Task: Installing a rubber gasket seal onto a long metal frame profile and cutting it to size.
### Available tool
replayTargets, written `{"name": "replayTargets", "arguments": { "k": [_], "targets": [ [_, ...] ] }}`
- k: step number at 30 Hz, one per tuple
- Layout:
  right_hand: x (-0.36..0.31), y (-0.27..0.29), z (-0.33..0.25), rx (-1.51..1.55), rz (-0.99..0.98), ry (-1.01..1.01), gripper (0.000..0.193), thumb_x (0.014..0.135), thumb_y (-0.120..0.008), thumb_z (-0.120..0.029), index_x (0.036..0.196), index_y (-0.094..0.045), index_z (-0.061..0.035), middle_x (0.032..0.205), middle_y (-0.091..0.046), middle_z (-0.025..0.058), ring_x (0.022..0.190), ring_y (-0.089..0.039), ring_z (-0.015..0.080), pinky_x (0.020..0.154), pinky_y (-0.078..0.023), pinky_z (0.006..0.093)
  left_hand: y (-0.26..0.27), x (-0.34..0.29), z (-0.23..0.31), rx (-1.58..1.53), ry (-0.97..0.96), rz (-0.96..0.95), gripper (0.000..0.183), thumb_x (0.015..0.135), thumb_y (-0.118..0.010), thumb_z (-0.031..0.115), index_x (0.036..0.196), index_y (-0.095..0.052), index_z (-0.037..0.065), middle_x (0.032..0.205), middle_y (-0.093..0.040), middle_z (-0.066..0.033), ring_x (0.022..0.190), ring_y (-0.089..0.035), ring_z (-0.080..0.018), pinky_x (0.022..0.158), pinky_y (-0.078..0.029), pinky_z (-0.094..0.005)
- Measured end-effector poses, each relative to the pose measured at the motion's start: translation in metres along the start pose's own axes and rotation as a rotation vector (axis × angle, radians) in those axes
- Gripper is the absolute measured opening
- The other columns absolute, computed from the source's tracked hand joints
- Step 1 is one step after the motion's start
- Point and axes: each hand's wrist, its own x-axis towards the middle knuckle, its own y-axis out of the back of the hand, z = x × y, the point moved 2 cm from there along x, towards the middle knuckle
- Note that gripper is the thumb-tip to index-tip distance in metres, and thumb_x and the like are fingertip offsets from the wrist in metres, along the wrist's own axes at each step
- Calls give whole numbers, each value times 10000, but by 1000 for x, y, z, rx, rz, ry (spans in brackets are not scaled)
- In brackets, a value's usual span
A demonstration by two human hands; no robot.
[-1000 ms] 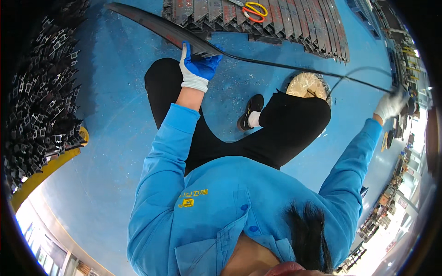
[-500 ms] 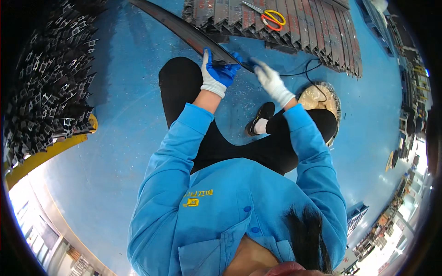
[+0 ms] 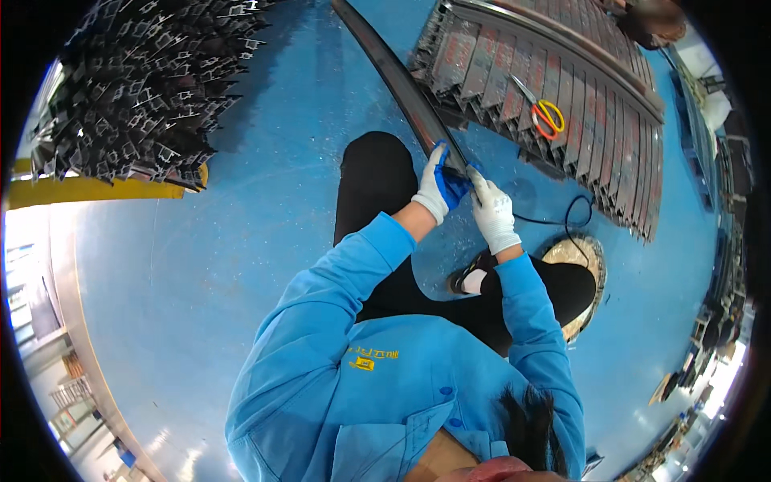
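A long dark profile bar (image 3: 393, 76) slants from the top of the view down to my hands, above the floor. My left hand (image 3: 442, 189), in a white glove with blue coating, is closed round its near end. Pressed against that end are the fingers of my gloved right hand (image 3: 492, 213), closed on a thin black strip. This black strip (image 3: 542, 222) trails out behind the right hand and loops down to the right. Just what the right fingertips pinch is partly hidden.
Stacked profiles (image 3: 474, 56) lie ahead to the right, with scissors (image 3: 548, 119) with red and yellow handles on top. A larger pile of dark profiles (image 3: 152, 88) rests at the left by a yellow beam (image 3: 96, 193). A round pale seat-like object (image 3: 582, 253) stands beside my right knee.
My right hand has come in from beside the bar's end and now touches it, close to my left hand. The whole view has shifted, with the floor and stacks appearing lower and farther right.
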Motion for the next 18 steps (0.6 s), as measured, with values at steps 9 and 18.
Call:
{"name": "replayTargets", "arguments": {
  "k": [9, 18],
  "targets": [
    [-11, 11, -5, 52, -77, 41, 532, 810, -556, -81, 1324, -459, -177, 792, -622, 139, 602, -579, 346, 551, -461, 424, -3, -7, 5, 11, 1, 90, 264, 840, -609, 370, 938, -589, 125, 868, -633, -60, 752, -612, -230, 750, -511, -388],
    [-11, 11, -11, 136, -62, -2, 505, 816, -544, -84, 1309, -468, -159, 784, -625, 149, 617, -589, 346, 551, -457, 420, -5, -17, 11, -24, -27, 67, 285, 836, -610, 367, 978, -577, 121, 883, -632, -74, 753, -615, -241, 736, -514, -399]
  ]
}}
